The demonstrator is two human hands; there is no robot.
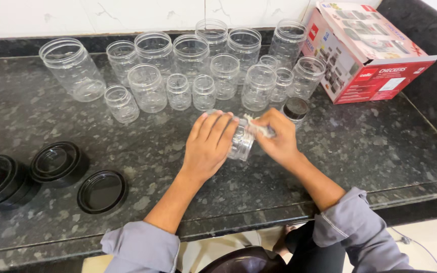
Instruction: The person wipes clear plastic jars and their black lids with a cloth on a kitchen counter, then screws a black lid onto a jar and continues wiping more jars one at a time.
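Note:
A small clear plastic jar (242, 143) lies on its side on the dark granite counter (168, 151). My left hand (207, 145) covers the jar from the left and holds it. To the jar's right, my right hand (277, 137) pinches a crumpled clear scrap (258, 127) at the jar's open mouth. A small jar with a black lid (295, 109) stands just behind my right hand.
Several empty clear jars (150, 87) of mixed sizes stand in rows at the back, before a white tiled wall. A printed red and white cardboard box (365, 53) sits at the back right. Black lids (101, 191) and stacked lids (57, 162) lie at the left.

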